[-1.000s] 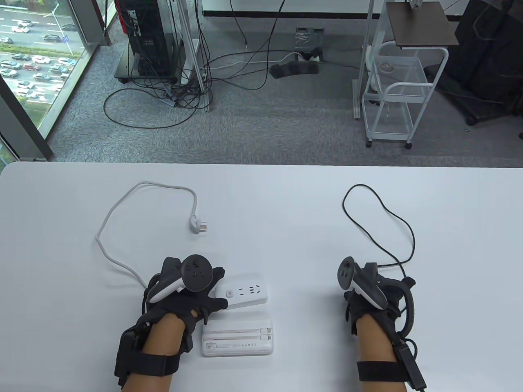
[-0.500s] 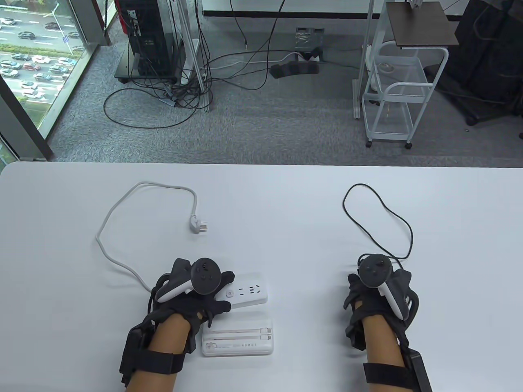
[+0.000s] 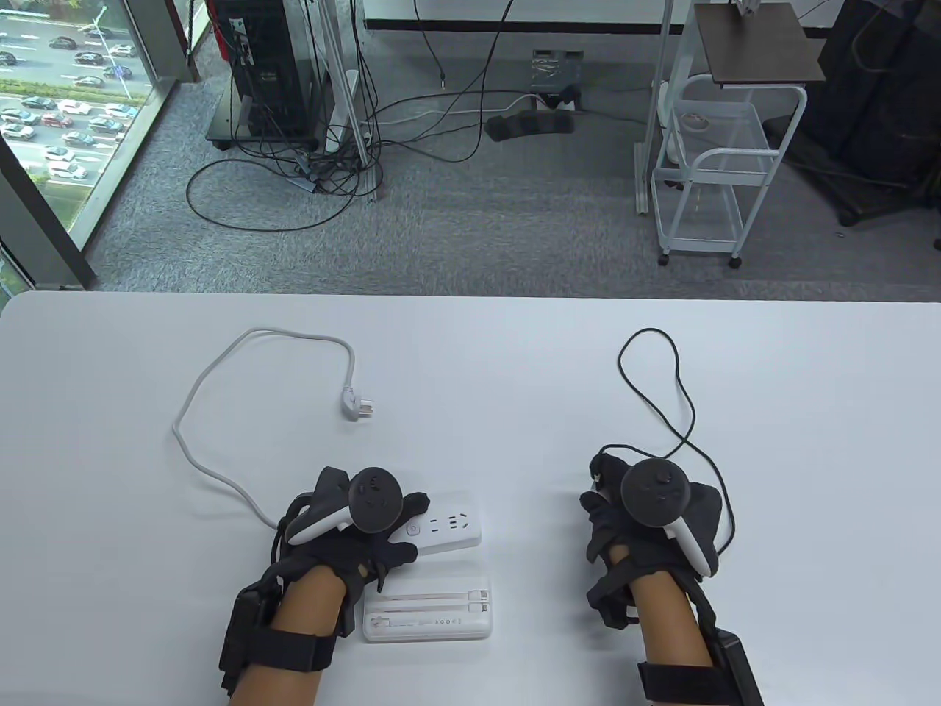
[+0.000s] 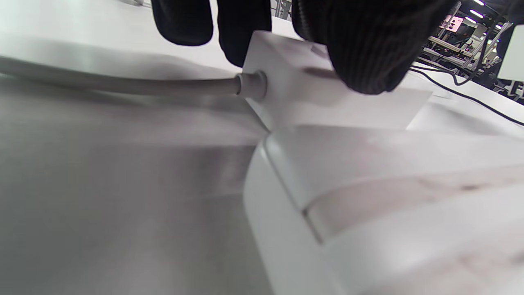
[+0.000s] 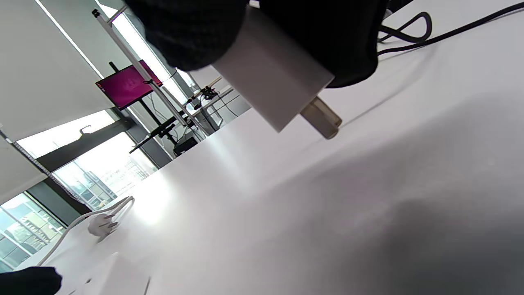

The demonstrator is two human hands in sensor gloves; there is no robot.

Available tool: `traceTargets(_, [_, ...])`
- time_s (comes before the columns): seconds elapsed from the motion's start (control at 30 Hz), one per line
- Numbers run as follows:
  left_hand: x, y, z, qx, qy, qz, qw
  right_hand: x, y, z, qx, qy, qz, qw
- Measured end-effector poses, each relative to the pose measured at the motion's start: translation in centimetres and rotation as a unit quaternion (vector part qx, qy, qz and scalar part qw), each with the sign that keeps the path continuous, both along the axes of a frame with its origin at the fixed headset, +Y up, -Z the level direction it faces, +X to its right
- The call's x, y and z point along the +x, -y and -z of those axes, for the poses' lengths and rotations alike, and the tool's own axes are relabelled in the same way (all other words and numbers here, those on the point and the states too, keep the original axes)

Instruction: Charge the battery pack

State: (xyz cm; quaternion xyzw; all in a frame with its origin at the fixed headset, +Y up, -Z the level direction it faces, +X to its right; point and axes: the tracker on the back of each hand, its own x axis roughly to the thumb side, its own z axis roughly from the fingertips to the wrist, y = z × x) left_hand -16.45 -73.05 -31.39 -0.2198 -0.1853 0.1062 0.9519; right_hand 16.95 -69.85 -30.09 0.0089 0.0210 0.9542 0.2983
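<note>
Table view: my left hand point(image 3: 345, 529) presses on power strip point(image 3: 441, 526), fingers over its cord end. Battery pack point(image 3: 428, 616) lies just beside strip, on near side, touching or almost. My right hand point(image 3: 647, 526) grips white charger point(image 5: 272, 78), pins pointing out, black cable point(image 3: 662, 397) looping behind.

Risks, my judgement: cable loop may snag on wrist when I carry charger left; pins may miss socket slots; strip may slide and push pack toward near tabletop point(image 3: 514, 368) edge.

Room: wide bare tabletop between hands; far side has only grey cord and plug point(image 3: 359, 407).
</note>
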Motion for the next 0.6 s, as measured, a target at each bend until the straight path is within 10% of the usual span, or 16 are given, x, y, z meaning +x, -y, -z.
traceTargets(0.6, [-0.2, 0.2, 0.3, -0.015, -0.012, -0.015, 1.000, -8.0, -0.7, 0.1, 0.021, -0.132, 0.025, 0.991])
